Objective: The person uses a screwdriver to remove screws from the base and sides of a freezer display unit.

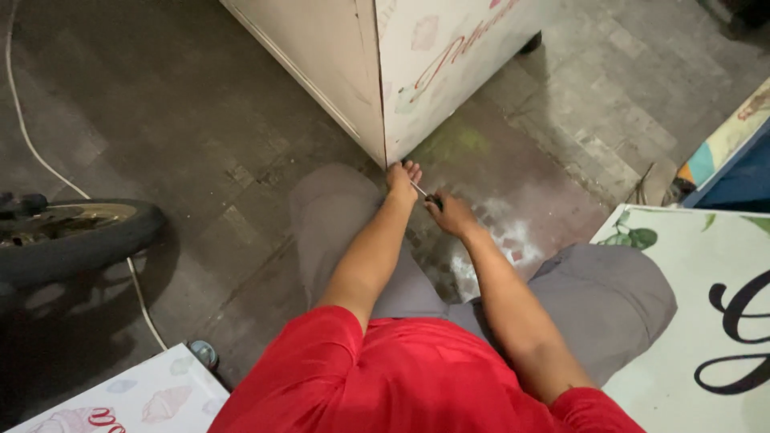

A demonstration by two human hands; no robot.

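Crouching pose: knees in grey trousers (609, 297) spread wide, red shirt (401, 377) at bottom of view, both arms stretched down toward the floor.
Left hand (403, 178): fingers curled and pressed against the bottom corner of the cabinet, fingertips touching its lower edge just beside the thin metal shaft.
Right hand (454, 215): wrapped tight round a dark handle, knuckles up, low over the floor and just right of the left hand.
Screwdriver (425, 194): slim shaft running between the two hands, tip angled up-left toward the cabinet corner; probably a screwdriver, though too small and dim to tell for sure.
Cabinet (345, 72): cream-white box with faded ice-cream pictures and red script lettering on its right face, standing on the floor, its near corner pointing at the hands.
Floor (200, 128): dark grey paving blocks, pale dusty patch (505, 232) just right of the right hand, faint greenish smear near the cabinet base.
Tyre (72, 240): black wheel at far left, well apart from the hands.
Cable (32, 144): white, snaking down the left side past the tyre.
Printed panels: one with ice-cream cones at bottom left (136, 401), one with leaves and black script at right (706, 305).
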